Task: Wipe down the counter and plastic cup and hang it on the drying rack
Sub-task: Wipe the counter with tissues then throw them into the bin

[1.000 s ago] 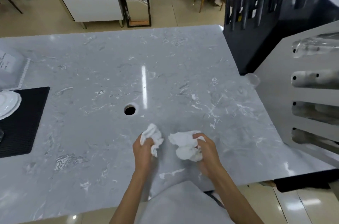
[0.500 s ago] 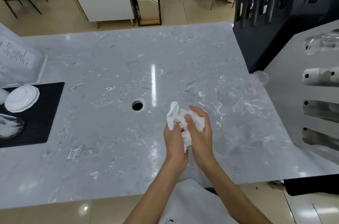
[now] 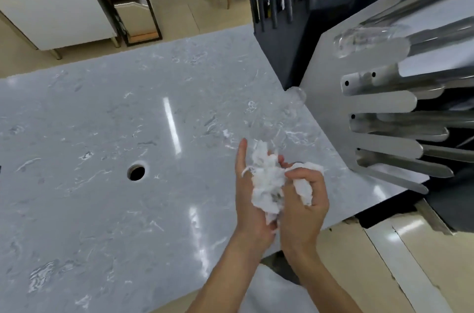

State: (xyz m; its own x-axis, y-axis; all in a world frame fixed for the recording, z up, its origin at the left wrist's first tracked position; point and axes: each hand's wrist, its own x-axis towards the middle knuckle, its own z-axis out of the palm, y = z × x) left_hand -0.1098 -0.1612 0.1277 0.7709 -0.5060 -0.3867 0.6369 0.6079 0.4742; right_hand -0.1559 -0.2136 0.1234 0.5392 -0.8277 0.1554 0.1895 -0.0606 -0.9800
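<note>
Both hands are together over the near right part of the counter (image 3: 107,138), working a crumpled white paper towel (image 3: 266,184) between them: the left hand (image 3: 250,200) cups the wad from the side with its index finger stretched up and the rest curled behind the paper, and the right hand (image 3: 305,200) is closed in a fist round the other end of it. So the wiping tool is being bunched or reshaped, and neither hand is on the cup. The clear plastic cup (image 3: 275,118) is hard to make out, lying on its side on the counter just beyond the hands, up toward the foot of the drying rack (image 3: 331,97); it is apart from both hands and close to the rack's base. Whether the counter has been wiped I cannot tell, since the marble shows only glare streaks and a round hole (image 3: 136,172) to the left. By my read the cup part is all ahead: wipe it, then hang it. The rack's metal prongs (image 3: 384,82) stick out to the right, and one upper prong seems to carry a clear cup (image 3: 359,38)
</note>
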